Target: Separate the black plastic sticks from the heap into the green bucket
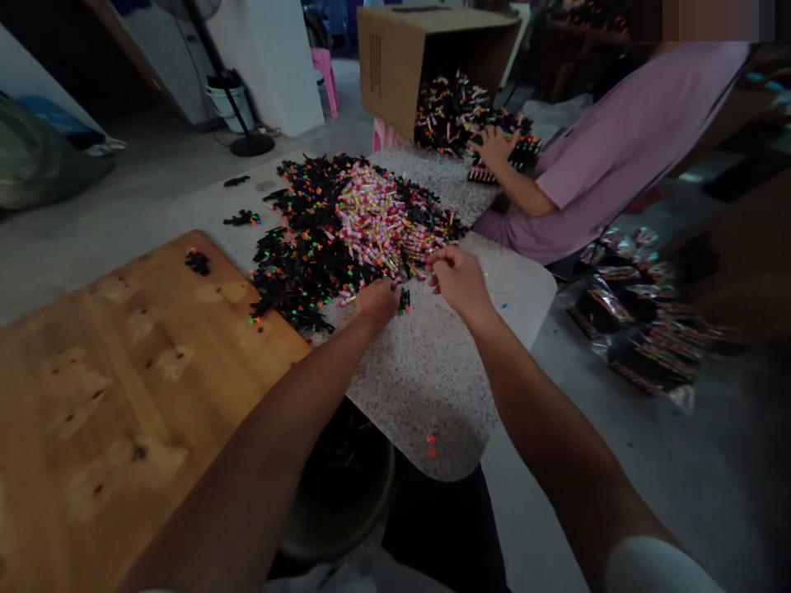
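Observation:
In the head view, my left hand is closed at the near edge of a big pile, its fingers wrapped round a small black toy gun that pokes out past the fingertips. My right hand is to its right, fingers curled and pinched by the pile's near right edge; what is in them, if anything, I cannot make out. Small pink and white tubes with coloured ends form the middle of the pile. Around them lie many black toy guns with orange and green tips.
A speckled table bears the pile, against a wooden board on the left. Opposite, a co-worker's hand touches more pieces before a tipped cardboard box. Filled plastic bags lie on the floor at right; a round tub is below.

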The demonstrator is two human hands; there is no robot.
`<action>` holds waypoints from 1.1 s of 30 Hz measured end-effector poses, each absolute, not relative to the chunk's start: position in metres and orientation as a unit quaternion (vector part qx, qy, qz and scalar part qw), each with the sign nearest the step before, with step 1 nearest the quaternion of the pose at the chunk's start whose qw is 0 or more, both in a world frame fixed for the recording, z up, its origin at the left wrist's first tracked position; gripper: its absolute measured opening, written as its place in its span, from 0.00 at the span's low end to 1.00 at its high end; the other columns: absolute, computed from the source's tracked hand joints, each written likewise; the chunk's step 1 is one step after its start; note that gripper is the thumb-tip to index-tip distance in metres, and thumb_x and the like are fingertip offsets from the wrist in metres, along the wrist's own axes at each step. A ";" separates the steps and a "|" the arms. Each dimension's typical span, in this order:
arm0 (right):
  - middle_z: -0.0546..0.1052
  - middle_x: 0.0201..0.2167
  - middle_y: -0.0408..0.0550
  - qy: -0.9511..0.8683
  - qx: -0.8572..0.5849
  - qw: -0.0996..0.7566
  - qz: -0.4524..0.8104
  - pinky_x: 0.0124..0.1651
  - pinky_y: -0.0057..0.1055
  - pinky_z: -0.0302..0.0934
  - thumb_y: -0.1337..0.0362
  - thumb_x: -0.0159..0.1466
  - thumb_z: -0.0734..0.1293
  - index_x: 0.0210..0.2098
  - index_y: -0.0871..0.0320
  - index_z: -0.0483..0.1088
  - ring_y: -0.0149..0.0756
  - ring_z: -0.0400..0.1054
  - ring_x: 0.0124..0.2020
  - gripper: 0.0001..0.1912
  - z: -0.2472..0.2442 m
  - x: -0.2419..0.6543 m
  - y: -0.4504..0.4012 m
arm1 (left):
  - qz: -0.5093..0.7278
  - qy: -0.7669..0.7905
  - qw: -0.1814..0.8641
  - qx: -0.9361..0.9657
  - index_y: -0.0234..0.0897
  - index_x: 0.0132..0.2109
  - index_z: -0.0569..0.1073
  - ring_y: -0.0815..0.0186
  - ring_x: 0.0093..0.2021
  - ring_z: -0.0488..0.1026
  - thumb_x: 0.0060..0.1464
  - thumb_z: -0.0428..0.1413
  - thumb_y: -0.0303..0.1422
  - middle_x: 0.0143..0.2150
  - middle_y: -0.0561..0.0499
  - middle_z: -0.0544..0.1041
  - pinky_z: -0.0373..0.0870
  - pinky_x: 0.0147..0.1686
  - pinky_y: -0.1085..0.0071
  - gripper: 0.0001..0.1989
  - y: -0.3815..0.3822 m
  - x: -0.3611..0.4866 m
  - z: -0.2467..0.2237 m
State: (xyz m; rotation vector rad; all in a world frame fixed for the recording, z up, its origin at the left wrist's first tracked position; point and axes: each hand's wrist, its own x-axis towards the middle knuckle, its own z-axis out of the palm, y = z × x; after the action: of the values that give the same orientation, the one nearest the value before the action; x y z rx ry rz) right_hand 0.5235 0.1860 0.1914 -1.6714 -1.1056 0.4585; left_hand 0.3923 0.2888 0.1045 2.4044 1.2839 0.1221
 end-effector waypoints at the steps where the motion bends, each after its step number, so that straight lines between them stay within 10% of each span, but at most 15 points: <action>1: 0.77 0.31 0.50 -0.446 -0.750 0.458 0.166 0.43 0.36 0.69 0.67 0.67 0.62 0.35 0.59 0.75 0.40 0.72 0.36 0.10 0.173 0.537 0.207 | 0.042 0.472 0.184 0.861 0.33 0.56 0.77 0.51 0.53 0.77 0.70 0.48 0.44 0.54 0.35 0.79 0.72 0.52 0.59 0.22 0.290 0.400 0.103; 7: 0.78 0.54 0.63 -0.512 -0.829 0.188 0.122 0.58 0.37 0.64 0.64 0.73 0.60 0.54 0.64 0.76 0.48 0.72 0.57 0.18 0.100 0.564 0.266 | -0.013 0.450 0.150 0.880 0.37 0.58 0.76 0.51 0.47 0.78 0.61 0.60 0.42 0.50 0.38 0.78 0.73 0.46 0.61 0.22 0.290 0.406 0.102; 11: 0.71 0.62 0.72 -0.513 -0.833 0.156 0.134 0.59 0.38 0.64 0.65 0.73 0.61 0.60 0.67 0.72 0.50 0.72 0.59 0.20 0.094 0.557 0.273 | -0.026 0.388 0.146 0.909 0.39 0.58 0.76 0.54 0.47 0.77 0.58 0.61 0.37 0.51 0.41 0.75 0.72 0.45 0.64 0.21 0.289 0.381 0.105; 16: 0.76 0.55 0.74 -0.496 -0.828 0.202 0.164 0.56 0.38 0.65 0.72 0.65 0.66 0.49 0.69 0.77 0.51 0.73 0.56 0.15 0.099 0.549 0.250 | 0.024 0.310 0.166 0.936 0.37 0.48 0.77 0.56 0.53 0.74 0.56 0.59 0.28 0.51 0.43 0.76 0.70 0.52 0.63 0.12 0.281 0.346 0.096; 22: 0.73 0.22 0.44 -0.488 -0.760 0.344 0.257 0.30 0.28 0.68 0.60 0.67 0.57 0.34 0.59 0.70 0.34 0.70 0.24 0.13 0.120 0.508 0.180 | 0.138 0.332 0.282 0.890 0.37 0.43 0.75 0.61 0.42 0.76 0.59 0.57 0.32 0.40 0.49 0.79 0.71 0.46 0.65 0.06 0.247 0.304 0.106; 27: 0.70 0.21 0.36 -0.387 -0.503 0.614 0.470 0.21 0.27 0.63 0.56 0.58 0.66 0.34 0.52 0.60 0.28 0.58 0.16 0.10 0.144 0.455 0.123 | 0.187 0.308 0.367 0.858 0.37 0.41 0.74 0.65 0.36 0.73 0.60 0.58 0.40 0.35 0.53 0.77 0.71 0.38 0.70 0.10 0.203 0.274 0.147; 33: 0.69 0.19 0.33 -0.403 -0.464 0.620 0.487 0.21 0.27 0.61 0.55 0.58 0.69 0.38 0.52 0.65 0.28 0.58 0.16 0.13 0.167 0.425 0.087 | 0.189 0.265 0.313 0.892 0.41 0.50 0.79 0.64 0.37 0.76 0.66 0.54 0.50 0.38 0.52 0.81 0.70 0.38 0.70 0.19 0.168 0.242 0.184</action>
State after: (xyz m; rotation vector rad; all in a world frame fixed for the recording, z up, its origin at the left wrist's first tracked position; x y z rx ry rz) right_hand 0.4254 0.0873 0.1666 -1.0676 -0.9273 1.1191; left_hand 0.2423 0.1680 0.1843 2.3524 0.6992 0.4976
